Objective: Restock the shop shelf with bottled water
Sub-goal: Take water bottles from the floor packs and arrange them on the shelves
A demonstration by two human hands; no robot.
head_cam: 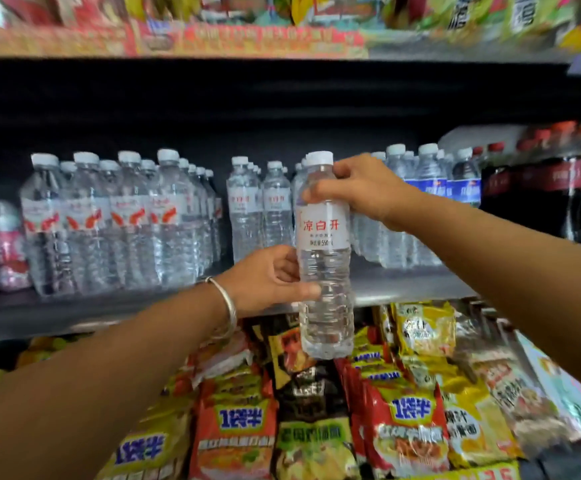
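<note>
Both of my hands are on one clear plastic water bottle with a white cap and a white label in red characters (324, 258), held upright at the centre of the frame, in front of the grey shelf edge (417, 289). My left hand (271, 278), a silver bangle (227, 306) on its wrist, curls round the bottle's lower body, thumb across the front. My right hand (358, 188) grips the shoulder just under the cap, fingers wrapped round it. The bottle is full of clear water.

Behind it, on the shelf, stand rows of the same red-lettered bottles (259, 209). To the left are taller clear bottles with red-and-white labels (116, 220), to the right blue-labelled water bottles (434, 202), then dark cola bottles with red caps (559, 188) at the right edge.

Below, across the lower frame, lie piled instant-noodle packets in red, yellow and green (317, 427). Goods along the top of the frame are blurred beyond reading, and pink packs (1, 244) at the far left are cut off.
</note>
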